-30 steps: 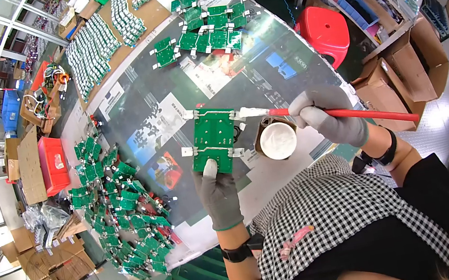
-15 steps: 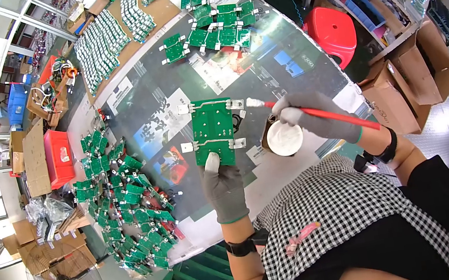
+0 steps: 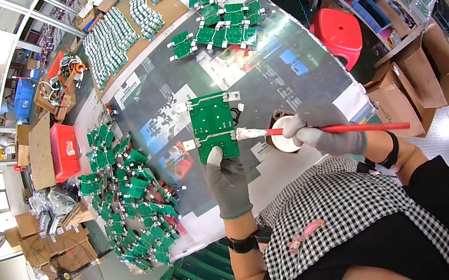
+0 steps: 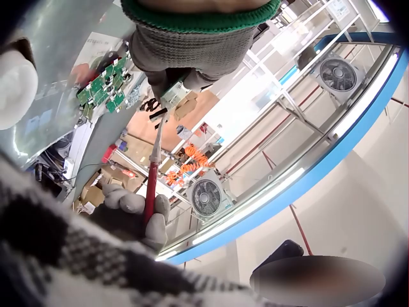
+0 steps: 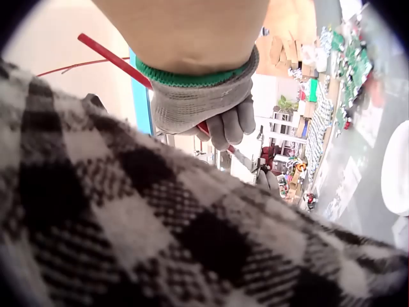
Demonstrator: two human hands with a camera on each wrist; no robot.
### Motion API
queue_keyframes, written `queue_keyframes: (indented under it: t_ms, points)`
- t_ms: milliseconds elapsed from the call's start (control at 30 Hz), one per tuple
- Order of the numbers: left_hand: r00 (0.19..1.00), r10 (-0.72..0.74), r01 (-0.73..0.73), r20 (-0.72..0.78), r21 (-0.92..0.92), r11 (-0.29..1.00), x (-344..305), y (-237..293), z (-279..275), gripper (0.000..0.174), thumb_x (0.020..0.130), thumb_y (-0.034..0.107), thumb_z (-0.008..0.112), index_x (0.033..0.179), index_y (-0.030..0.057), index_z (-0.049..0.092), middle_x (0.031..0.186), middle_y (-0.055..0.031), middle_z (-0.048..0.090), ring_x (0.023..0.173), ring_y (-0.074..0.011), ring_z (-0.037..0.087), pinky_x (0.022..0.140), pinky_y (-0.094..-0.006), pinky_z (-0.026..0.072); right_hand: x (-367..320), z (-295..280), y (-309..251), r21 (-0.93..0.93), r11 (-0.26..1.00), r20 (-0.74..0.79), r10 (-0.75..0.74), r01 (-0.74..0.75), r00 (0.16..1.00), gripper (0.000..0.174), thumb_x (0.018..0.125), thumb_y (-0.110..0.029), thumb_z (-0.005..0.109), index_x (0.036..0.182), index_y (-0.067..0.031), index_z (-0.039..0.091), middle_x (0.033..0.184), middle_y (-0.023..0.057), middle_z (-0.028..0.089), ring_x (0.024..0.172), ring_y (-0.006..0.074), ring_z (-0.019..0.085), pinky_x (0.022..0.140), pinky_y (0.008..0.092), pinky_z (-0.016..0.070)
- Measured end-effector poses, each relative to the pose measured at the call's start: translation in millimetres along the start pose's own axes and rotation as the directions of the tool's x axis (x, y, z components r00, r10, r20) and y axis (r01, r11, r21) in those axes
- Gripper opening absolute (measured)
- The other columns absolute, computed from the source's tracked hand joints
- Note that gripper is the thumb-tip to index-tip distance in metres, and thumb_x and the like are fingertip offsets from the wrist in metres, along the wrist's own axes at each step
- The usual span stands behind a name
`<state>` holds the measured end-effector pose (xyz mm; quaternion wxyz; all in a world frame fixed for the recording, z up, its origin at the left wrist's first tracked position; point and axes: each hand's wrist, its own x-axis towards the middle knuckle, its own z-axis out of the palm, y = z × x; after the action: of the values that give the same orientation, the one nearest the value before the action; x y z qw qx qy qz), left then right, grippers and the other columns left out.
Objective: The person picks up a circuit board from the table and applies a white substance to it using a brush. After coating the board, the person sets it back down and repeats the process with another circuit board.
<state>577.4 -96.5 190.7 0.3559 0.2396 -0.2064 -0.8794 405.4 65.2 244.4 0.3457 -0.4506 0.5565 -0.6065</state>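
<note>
A green circuit board (image 3: 212, 119) with metal tabs at its sides is held by its near edge in my gloved left hand (image 3: 228, 190), thumb on the upper face. My gloved right hand (image 3: 326, 129) grips a red-handled brush (image 3: 373, 126), whose white-coated tip is right at the board's lower right tab. Partly behind the right fingers stands a round tub of white paste (image 3: 283, 142). In the left wrist view the brush (image 4: 151, 185) points up to the board's edge. The right wrist view shows the right fingers (image 5: 233, 128) curled round the handle.
Many circuit boards (image 3: 131, 188) lie heaped along the table's left side. More boards (image 3: 227, 34) are spread at the far end, near rows of small parts (image 3: 111, 46) on cardboard. A red stool (image 3: 338, 37) and open cartons (image 3: 400, 90) stand to the right.
The brush tip left the board's upper right tab, drew a little aside, then came down to the lower right tab. The left hand keeps holding the board.
</note>
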Motion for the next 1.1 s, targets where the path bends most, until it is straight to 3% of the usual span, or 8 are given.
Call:
queue_keyframes:
  t_ms: [300, 333, 400, 567, 700, 800, 933, 1100]
  points:
    - [0.996, 0.081, -0.085, 0.029, 0.144, 0.986, -7.8, 4.6, 10.1, 0.039, 0.089, -0.002, 0.049, 0.128, -0.002, 0.045, 0.126, -0.0143, 0.054, 0.114, -0.0219, 0.056, 0.096, -0.0319, 0.0499, 1.8, 0.1, 2.2, 0.036, 0.968, -0.133, 0.25, -0.247, 0.959, 0.023, 0.091, -0.021, 0.053, 0.096, 0.0006, 0.061, 0.078, 0.0037, 0.06, 0.071, 0.0085, 0.055, 0.066, 0.0256, 0.0452]
    - [0.997, 0.078, -0.08, 0.017, 0.186, 0.979, -9.1, 5.8, 15.4, 0.036, 0.088, -0.002, 0.05, 0.124, -0.0008, 0.046, 0.12, -0.0126, 0.056, 0.107, -0.0193, 0.058, 0.09, -0.0296, 0.0505, 8.1, 3.3, 8.1, 0.035, 0.966, -0.162, 0.258, -0.256, 0.952, 0.025, 0.092, -0.023, 0.055, 0.096, 0.0001, 0.061, 0.078, 0.0037, 0.06, 0.072, 0.0082, 0.055, 0.067, 0.0254, 0.0456]
    - [0.997, 0.072, -0.067, -0.007, 0.269, 0.961, -11.4, 4.6, 25.0, 0.03, 0.086, -0.001, 0.052, 0.116, 0.0016, 0.046, 0.107, -0.0091, 0.058, 0.093, -0.0142, 0.06, 0.078, -0.025, 0.0517, 21.0, -0.6, 24.3, 0.103, 0.942, -0.064, 0.327, -0.32, 0.943, 0.028, 0.091, -0.029, 0.059, 0.095, -0.0016, 0.061, 0.08, 0.003, 0.061, 0.074, 0.0081, 0.056, 0.068, 0.0249, 0.0465]
    - [0.999, 0.034, -0.027, -0.009, 0.417, 0.909, -13.9, 1.5, 27.4, 0.028, 0.081, -0.004, 0.058, 0.104, 0.0055, 0.046, 0.101, -0.0053, 0.056, 0.083, -0.009, 0.057, 0.07, -0.0206, 0.0485, 30.6, 18.4, 39.6, 0.265, 0.902, 0.065, 0.335, -0.34, 0.94, 0.032, 0.087, -0.037, 0.066, 0.091, -0.005, 0.061, 0.084, 0.0016, 0.061, 0.073, 0.0082, 0.056, 0.068, 0.0249, 0.0472]
    - [0.998, 0.061, -0.048, -0.014, 0.456, 0.889, -12.7, -6.4, 30.0, 0.027, 0.08, -0.006, 0.06, 0.097, 0.0079, 0.044, 0.099, -0.0042, 0.055, 0.079, -0.0071, 0.054, 0.066, -0.02, 0.0465, 30.9, 24.8, 56.5, 0.237, 0.885, 0.059, 0.399, -0.401, 0.915, 0.029, 0.087, -0.033, 0.064, 0.081, -0.0059, 0.056, 0.075, 0.0006, 0.056, 0.068, 0.0083, 0.052, 0.061, 0.0251, 0.0445]
    - [0.999, 0.041, -0.041, 0.01, 0.51, 0.859, -14.7, -5.5, 32.6, 0.024, 0.081, -0.004, 0.06, 0.096, 0.0074, 0.045, 0.099, -0.0053, 0.055, 0.077, -0.0065, 0.053, 0.063, -0.0205, 0.0459, 29.3, 26.7, 51.0, 0.271, 0.856, 0.063, 0.441, -0.44, 0.895, 0.024, 0.088, -0.028, 0.061, 0.084, -0.0045, 0.058, 0.083, 0.0015, 0.056, 0.078, 0.0082, 0.052, 0.07, 0.0253, 0.0438]
    - [1.0, 0.021, -0.019, 0.002, 0.516, 0.856, -15.7, -9.5, 30.8, 0.023, 0.083, 0.001, 0.06, 0.101, 0.007, 0.048, 0.092, -0.0018, 0.056, 0.073, -0.006, 0.052, 0.062, -0.0195, 0.0413, 25.6, 32.7, 64.3, 0.272, 0.888, -0.031, 0.394, -0.371, 0.919, 0.021, 0.085, -0.023, 0.063, 0.077, -0.0061, 0.054, 0.071, 0.0, 0.054, 0.067, 0.0074, 0.05, 0.06, 0.0255, 0.0426]
    - [0.999, -0.033, 0.041, -0.027, 0.43, 0.902, -15.5, -13.7, 27.4, 0.019, 0.084, 0.0, 0.058, 0.097, 0.0074, 0.046, 0.092, -0.0039, 0.057, 0.079, -0.0091, 0.057, 0.066, -0.0229, 0.0476, 20.1, 30.0, 73.4, 0.228, 0.889, -0.045, 0.416, -0.396, 0.908, 0.023, 0.084, -0.022, 0.065, 0.074, -0.0051, 0.054, 0.071, -0.0001, 0.054, 0.067, 0.0075, 0.049, 0.059, 0.0265, 0.0416]
